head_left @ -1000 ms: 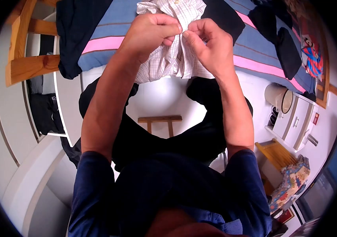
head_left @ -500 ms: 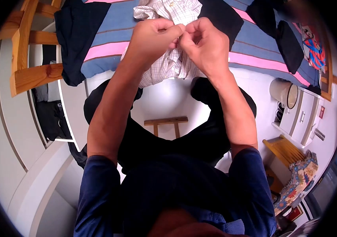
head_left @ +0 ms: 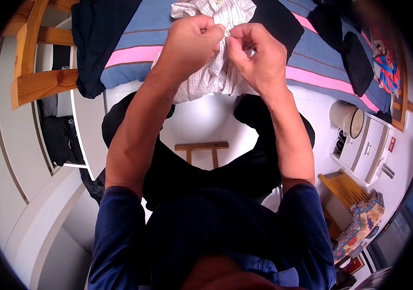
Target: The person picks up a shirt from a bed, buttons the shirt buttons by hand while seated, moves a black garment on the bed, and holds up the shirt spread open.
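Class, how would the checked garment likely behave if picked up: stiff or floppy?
The checked garment would probably sag, given its soft folds. Its thin-looking cloth suggests little weight; being crumpled, it seems unlikely to roll.

No legible lettering, brand, number or sign. Pale marks on dark clothing (head_left: 57, 140) in the white drawer (head_left: 88, 128) — perhaps print, too small to read. Red label (head_left: 391, 144) near the white cabinet (head_left: 359, 152) — unreadable. Same for red framed piece (head_left: 356, 265), lower right.

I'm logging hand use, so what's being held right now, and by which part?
A checked shirt, pinched along its front edge by both left hand and right hand.
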The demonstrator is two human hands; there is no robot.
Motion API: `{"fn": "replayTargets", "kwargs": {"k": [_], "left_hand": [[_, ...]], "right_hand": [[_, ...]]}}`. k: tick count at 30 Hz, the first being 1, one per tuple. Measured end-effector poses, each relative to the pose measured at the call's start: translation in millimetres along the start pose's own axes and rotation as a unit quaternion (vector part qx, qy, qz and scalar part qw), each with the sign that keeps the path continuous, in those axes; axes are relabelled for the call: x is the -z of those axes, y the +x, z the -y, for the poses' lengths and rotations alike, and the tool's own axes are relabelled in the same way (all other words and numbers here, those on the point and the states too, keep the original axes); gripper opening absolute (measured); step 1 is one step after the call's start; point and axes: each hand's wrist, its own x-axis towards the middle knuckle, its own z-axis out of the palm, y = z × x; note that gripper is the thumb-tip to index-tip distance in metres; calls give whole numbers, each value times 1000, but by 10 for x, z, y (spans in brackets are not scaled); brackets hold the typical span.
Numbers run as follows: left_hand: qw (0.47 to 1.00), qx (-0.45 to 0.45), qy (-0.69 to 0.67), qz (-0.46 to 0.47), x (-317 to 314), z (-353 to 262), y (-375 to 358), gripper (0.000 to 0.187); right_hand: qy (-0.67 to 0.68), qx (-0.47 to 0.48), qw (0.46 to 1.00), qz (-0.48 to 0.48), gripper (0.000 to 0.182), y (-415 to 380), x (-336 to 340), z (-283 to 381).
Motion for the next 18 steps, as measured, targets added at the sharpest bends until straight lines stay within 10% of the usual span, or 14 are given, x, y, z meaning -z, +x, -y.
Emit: {"fn": "replayTargets", "kwargs": {"k": [6,18], "left_hand": [[993,-7,-106,51,31,9,20,22],[996,-77,35,18,-35,12,-22,23]], "right_hand": [[277,-216,934,63,14,8,66,-36],[401,-302,862,69,15,55,75,5]]}}
